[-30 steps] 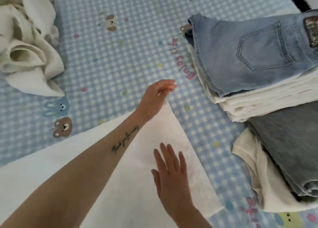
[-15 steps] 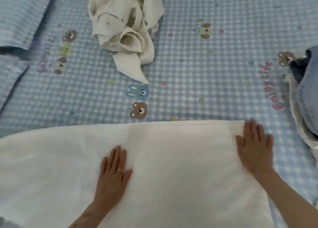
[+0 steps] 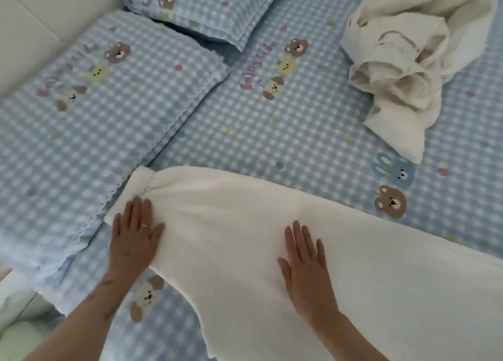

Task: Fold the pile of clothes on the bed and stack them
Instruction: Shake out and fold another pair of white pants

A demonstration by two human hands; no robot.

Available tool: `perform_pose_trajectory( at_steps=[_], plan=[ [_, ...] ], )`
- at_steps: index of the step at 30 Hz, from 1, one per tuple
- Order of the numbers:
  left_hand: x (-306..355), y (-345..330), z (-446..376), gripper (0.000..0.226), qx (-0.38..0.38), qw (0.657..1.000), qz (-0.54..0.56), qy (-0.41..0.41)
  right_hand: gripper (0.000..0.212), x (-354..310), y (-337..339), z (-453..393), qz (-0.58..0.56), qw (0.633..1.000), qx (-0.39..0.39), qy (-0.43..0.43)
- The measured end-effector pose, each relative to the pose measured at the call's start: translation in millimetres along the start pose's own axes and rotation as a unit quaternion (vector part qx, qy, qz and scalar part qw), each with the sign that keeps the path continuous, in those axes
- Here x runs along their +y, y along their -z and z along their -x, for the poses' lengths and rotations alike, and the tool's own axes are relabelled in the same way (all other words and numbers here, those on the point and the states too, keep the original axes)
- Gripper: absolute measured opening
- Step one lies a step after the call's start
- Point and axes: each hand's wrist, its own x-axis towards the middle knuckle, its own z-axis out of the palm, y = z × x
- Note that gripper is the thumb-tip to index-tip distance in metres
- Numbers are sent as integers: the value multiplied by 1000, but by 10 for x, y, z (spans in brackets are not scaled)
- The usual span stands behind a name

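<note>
At nine o'clock lie two checked pillows (image 3: pixel 103 93), which were out of sight half a second ago; the view has swung toward the left end of the white garment (image 3: pixel 272 238). The left hand (image 3: pixel 134 240) has slid out from the middle of the cloth to the gathered cuff at about eight o'clock, fingers straight and flat, gripping nothing. The right hand (image 3: pixel 306 268), near six o'clock, has left the far right corner and now presses mid-cloth, its fingers likewise released and flat. This looks like smoothing before a fold: the garment lies spread across the bed (image 3: pixel 272 132), not yet folded. At one o'clock the crumpled cream garment (image 3: pixel 402 61) waits, well apart and still unfolded.
</note>
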Motion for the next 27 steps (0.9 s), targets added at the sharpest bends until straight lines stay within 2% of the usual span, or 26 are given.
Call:
perform_pose_trajectory(
  at_steps=[3,5,7,10,14,16,18,21,24,27],
  plan=[
    [-452,195,-264,75,44,995,52,75,54,-500,-170,-266,-14,999,-29,-16],
    [-533,266,-386,73,55,990,113,69,61,-658,-263,-382,-6,997,-56,-55],
    [-567,267,-475,68,25,986,151,74,63,-678,-428,-455,0,993,-80,-90],
    [-606,201,-567,65,-49,963,220,145,63,-607,-603,-485,14,988,-112,-107],
    [-640,163,-593,83,-101,917,312,228,66,-685,-478,-513,18,982,-144,-119],
    [-588,186,-564,88,-138,897,320,273,67,-767,-383,-493,-33,976,-163,-139],
    [-478,329,-500,72,-116,887,340,289,66,-939,-254,-460,-126,963,-181,-155],
    [-178,705,-293,47,-26,884,402,235,67,-1262,-43,-399,-275,930,-186,-160],
    [310,1068,92,45,26,882,449,141,67,-1560,284,-437,-401,884,-160,-181],
    [880,1262,546,46,31,855,515,53,80,-1781,710,-526,-585,775,-131,-198]
  ],
)
